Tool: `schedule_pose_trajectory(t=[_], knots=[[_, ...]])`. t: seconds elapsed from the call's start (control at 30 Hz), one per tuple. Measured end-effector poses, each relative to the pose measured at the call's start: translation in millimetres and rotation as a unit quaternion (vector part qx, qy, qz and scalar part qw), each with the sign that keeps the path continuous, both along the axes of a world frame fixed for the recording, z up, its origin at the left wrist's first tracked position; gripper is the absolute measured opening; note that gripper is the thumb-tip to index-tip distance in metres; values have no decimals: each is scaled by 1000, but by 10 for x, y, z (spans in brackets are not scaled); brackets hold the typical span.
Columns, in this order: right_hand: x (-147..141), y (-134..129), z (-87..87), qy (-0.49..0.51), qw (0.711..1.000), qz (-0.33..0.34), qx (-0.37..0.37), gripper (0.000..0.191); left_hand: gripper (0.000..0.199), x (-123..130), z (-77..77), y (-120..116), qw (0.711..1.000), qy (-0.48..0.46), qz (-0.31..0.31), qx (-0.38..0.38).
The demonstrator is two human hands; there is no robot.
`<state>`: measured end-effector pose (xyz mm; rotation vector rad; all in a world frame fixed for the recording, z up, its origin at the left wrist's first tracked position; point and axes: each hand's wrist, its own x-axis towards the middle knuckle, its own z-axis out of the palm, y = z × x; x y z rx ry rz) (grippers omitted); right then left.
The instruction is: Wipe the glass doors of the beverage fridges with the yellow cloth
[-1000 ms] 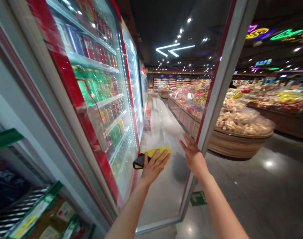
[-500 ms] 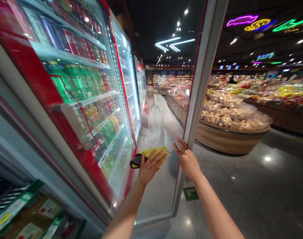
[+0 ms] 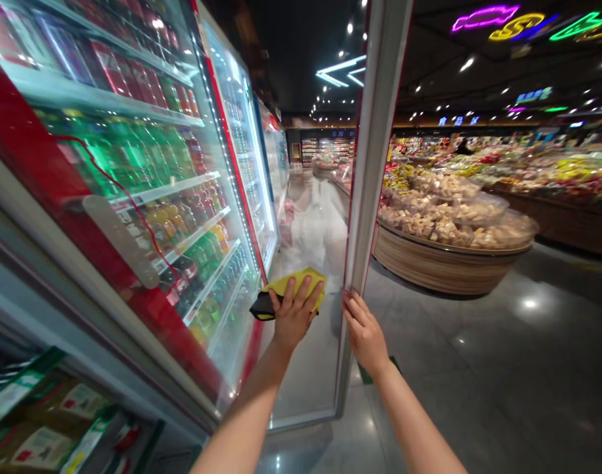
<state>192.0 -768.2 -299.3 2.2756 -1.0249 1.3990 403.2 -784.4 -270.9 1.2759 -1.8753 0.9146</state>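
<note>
My left hand (image 3: 297, 313) lies with spread fingers on a yellow and dark grey cloth (image 3: 303, 276), pressing it to the glass of an open cooler door (image 3: 311, 378). The cloth's dark side shows at a folded left end. On the door's metal edge, my right hand (image 3: 364, 332) has its fingers close together and curled onto the frame (image 3: 369, 197); its thumb is hidden. Whitish smears and reflections cover the glass around and above the cloth.
To the left, a lit cooler with a red frame (image 3: 167, 342) holds bottles (image 3: 128, 148) and cans behind glass. Packaged goods (image 3: 49, 441) sit on a shelf at lower left. A round wood-sided display (image 3: 439, 266) with bagged food stands on the right over a grey tiled floor (image 3: 479, 368).
The cloth and my left hand have moved slightly up and left in view. My right hand's fingers, more spread before, now close on the door frame. The view has shifted.
</note>
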Motion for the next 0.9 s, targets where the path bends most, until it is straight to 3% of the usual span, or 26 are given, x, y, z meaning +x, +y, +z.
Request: schedule_pose_trajectory(t=[0.1, 0.27, 0.33, 0.57, 0.77, 0.83, 0.9], knots=[[-54, 86, -161, -19, 999, -9, 25, 74, 62, 29, -176, 66, 999, -23, -11, 21], [-125, 97, -192, -19, 997, 11, 68, 89, 66, -304, 66, -29, 999, -19, 0, 35], [-157, 84, -186, -13, 997, 18, 80, 90, 68, -431, 98, -57, 999, -14, 13, 35], [-228, 93, -206, -15, 996, 31, 86, 94, 66, -372, -316, 56, 995, -90, -26, 43], [-291, 101, -158, -9, 991, 45, 126, 101, 72, -667, -133, -128, 998, 37, 25, 49], [-307, 106, -148, -3, 989, 47, 137, 102, 72, -712, -181, -155, 998, 39, 23, 47], [-313, 112, -143, 2, 988, 44, 146, 102, 69, -654, -329, -111, 999, -3, 6, 53]])
